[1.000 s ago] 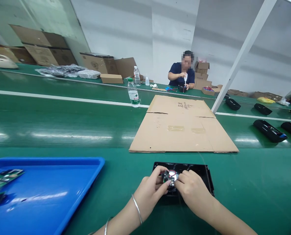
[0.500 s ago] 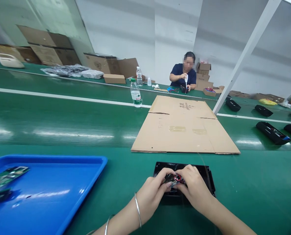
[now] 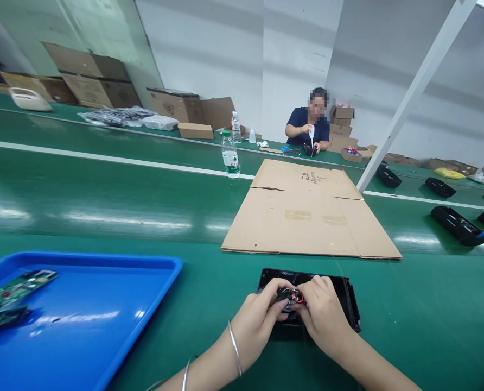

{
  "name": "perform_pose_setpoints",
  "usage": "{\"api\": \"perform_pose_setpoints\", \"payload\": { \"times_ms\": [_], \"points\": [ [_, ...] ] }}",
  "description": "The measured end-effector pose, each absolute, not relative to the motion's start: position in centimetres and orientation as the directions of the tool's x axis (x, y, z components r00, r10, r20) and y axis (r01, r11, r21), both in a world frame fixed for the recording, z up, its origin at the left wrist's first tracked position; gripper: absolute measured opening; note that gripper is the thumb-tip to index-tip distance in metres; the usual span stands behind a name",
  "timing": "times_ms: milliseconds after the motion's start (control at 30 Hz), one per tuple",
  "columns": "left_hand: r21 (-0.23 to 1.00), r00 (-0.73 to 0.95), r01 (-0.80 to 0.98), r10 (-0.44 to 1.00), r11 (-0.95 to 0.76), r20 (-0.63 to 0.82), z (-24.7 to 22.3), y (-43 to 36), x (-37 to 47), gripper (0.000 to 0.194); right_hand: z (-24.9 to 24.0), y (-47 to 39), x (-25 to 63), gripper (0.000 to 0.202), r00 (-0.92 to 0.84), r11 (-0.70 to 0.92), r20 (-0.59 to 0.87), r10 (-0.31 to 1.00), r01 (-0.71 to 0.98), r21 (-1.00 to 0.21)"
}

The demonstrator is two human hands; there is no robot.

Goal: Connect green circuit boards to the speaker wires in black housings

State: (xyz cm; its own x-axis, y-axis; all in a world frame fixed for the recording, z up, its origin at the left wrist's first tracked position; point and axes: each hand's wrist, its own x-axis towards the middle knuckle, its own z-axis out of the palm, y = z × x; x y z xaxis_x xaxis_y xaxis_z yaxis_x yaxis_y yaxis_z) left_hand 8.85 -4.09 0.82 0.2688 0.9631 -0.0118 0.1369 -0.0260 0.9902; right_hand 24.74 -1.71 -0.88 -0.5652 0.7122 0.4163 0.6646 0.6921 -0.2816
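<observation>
A black plastic housing lies on the green table, below the near edge of the cardboard sheet. Over its middle, a small bundle of red and black wires with a dark part is pinched between my two hands. My left hand grips it from the left with thumb and fingers closed. From the right, my right hand closes its fingertips on the same bundle. My fingers cover much of the bundle, so its exact shape is hidden.
A blue tray with green circuit boards stands at the left. Beyond my hands lie a flat cardboard sheet and a water bottle. Black housings sit at the right. A person works across the table.
The view has shifted slightly, moving most things a little to the right in the picture. My fingers have shifted slightly around the wire bundle, which both hands still hold.
</observation>
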Motion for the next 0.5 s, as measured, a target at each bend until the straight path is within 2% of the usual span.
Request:
{"api": "perform_pose_setpoints", "payload": {
  "times_ms": [67,233,400,500],
  "points": [
    [0.989,0.253,0.144,0.967,-0.034,-0.003,1.1,-4.2,8.9,0.017,-0.9,-1.6,24.7,0.009,-0.553,0.693,0.433,0.712,0.656,-0.3],
    [0.945,0.283,0.282,0.955,-0.168,0.085,1.1,-4.3,8.8,0.021,-0.2,-1.0,25.0,0.011,-0.574,0.652,0.327,0.751,0.564,-0.507],
    [0.864,0.282,0.306,0.905,-0.4,0.319,-0.7,-4.2,8.5,0.043,0.1,-0.7,25.3,0.02,-0.562,0.646,0.356,0.746,0.484,-0.59],
    [0.776,0.28,0.379,0.862,-0.504,0.423,-0.8,-4.4,8.3,0.041,0.1,-0.7,25.5,0.025,-0.567,0.653,0.372,0.735,0.444,-0.613]
  ]
}}
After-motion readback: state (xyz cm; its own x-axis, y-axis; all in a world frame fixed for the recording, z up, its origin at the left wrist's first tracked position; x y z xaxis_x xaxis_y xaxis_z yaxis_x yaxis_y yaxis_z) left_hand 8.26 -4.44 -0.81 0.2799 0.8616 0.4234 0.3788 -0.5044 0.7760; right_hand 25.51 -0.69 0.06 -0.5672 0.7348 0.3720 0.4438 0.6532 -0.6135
